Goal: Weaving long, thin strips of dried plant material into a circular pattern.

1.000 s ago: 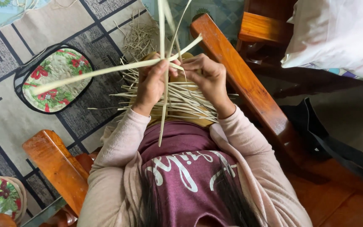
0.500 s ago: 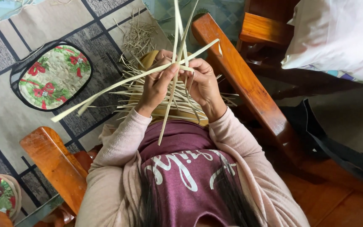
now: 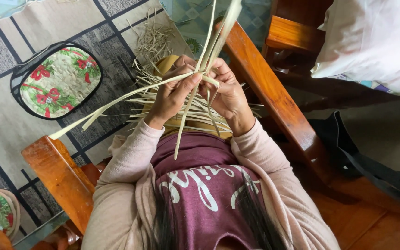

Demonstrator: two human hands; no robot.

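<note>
Pale dried leaf strips (image 3: 116, 99) cross between both my hands above my lap. My left hand (image 3: 174, 92) pinches a long strip that runs down to the left. My right hand (image 3: 228, 92) grips other strips where they cross, and some rise steeply past the top of the view. A loose bundle of more strips (image 3: 200, 115) lies across my lap under the hands. I wear a maroon top with pale pink sleeves.
Wooden chair arms stand on the left (image 3: 59, 178) and right (image 3: 267, 92). An oval floral cushion (image 3: 59, 81) lies on the patterned grey rug, with strip scraps (image 3: 156, 39) beyond it. A white pillow (image 3: 376, 41) and a black bag (image 3: 371, 157) are at the right.
Both hands have lifted and drawn closer together at the crossing. The long strip on the left has swung downward, and the upright strips stand steeper.
</note>
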